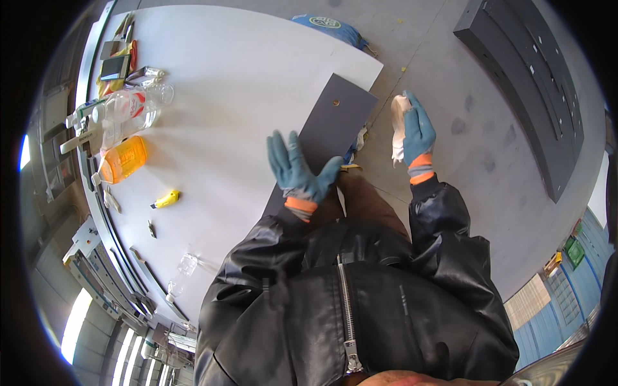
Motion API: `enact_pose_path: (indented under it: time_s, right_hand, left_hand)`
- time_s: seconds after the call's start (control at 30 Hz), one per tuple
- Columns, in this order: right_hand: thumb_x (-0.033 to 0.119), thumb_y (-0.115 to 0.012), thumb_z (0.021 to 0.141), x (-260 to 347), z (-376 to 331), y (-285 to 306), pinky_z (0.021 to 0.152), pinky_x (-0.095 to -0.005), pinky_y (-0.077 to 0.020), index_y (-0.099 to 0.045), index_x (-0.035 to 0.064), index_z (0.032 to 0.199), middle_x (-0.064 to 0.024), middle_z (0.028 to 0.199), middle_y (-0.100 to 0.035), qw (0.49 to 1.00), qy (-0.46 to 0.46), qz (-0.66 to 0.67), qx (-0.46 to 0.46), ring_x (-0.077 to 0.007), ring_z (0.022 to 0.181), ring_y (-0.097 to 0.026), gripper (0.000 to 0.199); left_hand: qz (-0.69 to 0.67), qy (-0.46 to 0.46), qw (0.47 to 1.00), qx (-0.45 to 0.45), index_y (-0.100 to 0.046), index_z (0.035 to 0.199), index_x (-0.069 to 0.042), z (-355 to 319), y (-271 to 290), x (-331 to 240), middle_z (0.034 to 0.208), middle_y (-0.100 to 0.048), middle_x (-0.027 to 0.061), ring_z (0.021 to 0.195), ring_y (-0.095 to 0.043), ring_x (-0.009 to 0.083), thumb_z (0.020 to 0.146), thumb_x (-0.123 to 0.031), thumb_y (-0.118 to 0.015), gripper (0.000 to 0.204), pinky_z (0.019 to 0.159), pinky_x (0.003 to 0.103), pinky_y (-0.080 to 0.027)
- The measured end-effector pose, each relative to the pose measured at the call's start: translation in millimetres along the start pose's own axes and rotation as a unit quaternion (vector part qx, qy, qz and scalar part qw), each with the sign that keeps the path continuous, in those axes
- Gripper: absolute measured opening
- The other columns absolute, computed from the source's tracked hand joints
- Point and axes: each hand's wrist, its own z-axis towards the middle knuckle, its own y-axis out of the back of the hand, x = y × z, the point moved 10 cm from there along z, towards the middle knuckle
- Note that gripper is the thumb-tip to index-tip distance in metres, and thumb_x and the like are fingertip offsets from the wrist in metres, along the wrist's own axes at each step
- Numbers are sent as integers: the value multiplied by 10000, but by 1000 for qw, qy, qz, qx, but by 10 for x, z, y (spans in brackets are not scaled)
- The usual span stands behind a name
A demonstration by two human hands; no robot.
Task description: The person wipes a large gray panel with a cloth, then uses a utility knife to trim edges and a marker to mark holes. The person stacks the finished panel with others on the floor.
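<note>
— Blue-gloved left hand (297, 172), what was noted?

— It was seen raised over the near end of the dark grey panel (335, 125), fingers spread wide and straight, nothing gripped. Whether the palm was pressed on the panel or held just above it could not be told.

— Panel position?

— It was laid flat on the white table (238, 77), running lengthwise toward the table's right corner, with a small hole near its far end. Its near end was hidden behind the left hand and the black leather jacket (347, 296).

— Right hand (418, 132)?

— It was held off the table edge, over the grey concrete floor (476, 148). A crumpled white cloth (399, 125) was clasped in it, fingers curled partly around the cloth, which hung out on the hand's left side. It was kept apart from the panel, just beside the panel's right edge.

— Other items?

— An orange bottle (123, 159) and a clear plastic bottle (132, 106) were logged at the table's left side, well apart from both hands. A yellow utility knife (167, 199) was lying nearer the person. More dark panels (528, 83) were stacked on the floor to the right.
</note>
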Motion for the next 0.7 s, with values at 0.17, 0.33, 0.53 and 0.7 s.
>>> enact_pose_path:
  time_s: [0.17, 0.33, 0.53, 0.7]
  right_hand:
    - [230, -561, 1099, -481, 181, 154, 1134, -355, -467, -659, -10, 1414, -131, 1382, -709, 999, -43, 15, -1, -235, 1294, -641, 408]
    - [204, -555, 1104, -800, 553, 166, 1131, -351, -469, -657, -20, 1408, -135, 1379, -709, 996, -72, 48, 17, -234, 1289, -644, 391]
    - [181, -561, 1096, -343, 1190, 19, 1099, -377, -499, -682, -30, 1343, -166, 1323, -724, 989, 14, 3, 148, -297, 1254, -674, 347]
    - [149, -572, 1064, 107, 1416, -186, 1055, -406, -536, -715, 12, 1286, -184, 1309, -715, 955, 175, 18, 238, -347, 1228, -688, 297]
  left_hand:
    - [88, -72, 993, -9, -446, 1552, 47, 7, -363, -133, 1573, -478, 287, 1462, -440, 527, 773, -720, -821, 1155, 1173, 636, -355]
    - [113, -51, 992, 33, -426, 1566, 45, 45, -449, -87, 1574, -482, 273, 1457, -449, 524, 753, -739, -824, 1198, 1168, 638, -373]
    - [155, -47, 985, 64, -416, 1578, 34, 7, -494, -41, 1577, -480, 253, 1468, -442, 514, 789, -749, -784, 1171, 1190, 632, -368]
    - [163, -39, 983, 71, -446, 1558, 24, 22, -523, -59, 1573, -482, 244, 1462, -453, 502, 818, -756, -751, 1118, 1190, 625, -371]
